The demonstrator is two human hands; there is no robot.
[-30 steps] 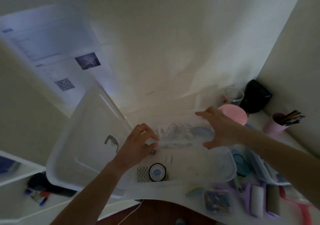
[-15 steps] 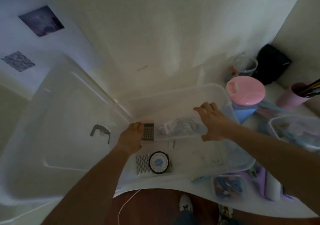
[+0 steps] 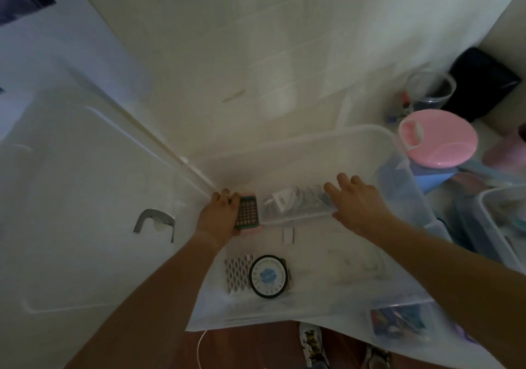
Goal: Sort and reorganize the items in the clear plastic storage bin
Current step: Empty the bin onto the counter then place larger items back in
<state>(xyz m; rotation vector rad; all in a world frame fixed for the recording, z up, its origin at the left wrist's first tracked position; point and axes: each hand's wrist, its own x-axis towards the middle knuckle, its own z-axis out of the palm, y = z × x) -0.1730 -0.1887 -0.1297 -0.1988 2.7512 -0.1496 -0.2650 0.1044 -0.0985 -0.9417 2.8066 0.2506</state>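
A clear plastic storage bin (image 3: 395,152) stands open on the white surface. Inside, at the back, lies a small clear box (image 3: 296,206) holding a white charger and coiled cables. My right hand (image 3: 358,203) rests on that box's right end with fingers spread. My left hand (image 3: 219,215) holds a small pink calculator with dark keys (image 3: 247,215) at the box's left end. Nearer me on the bin floor lie a white lattice pad (image 3: 237,273) and a round black-rimmed disc (image 3: 267,277).
The bin's big lid (image 3: 85,198) leans open at the left. Right of the bin stand a pink-lidded blue container (image 3: 438,138), a clear cup (image 3: 431,90), a black pouch (image 3: 484,81) and another clear box (image 3: 501,220). A small box of bits (image 3: 398,320) sits at the front right.
The camera tilted down and closer to the bin. My left hand now holds the pink calculator beside the cable box; my right hand stays on the box's right end.
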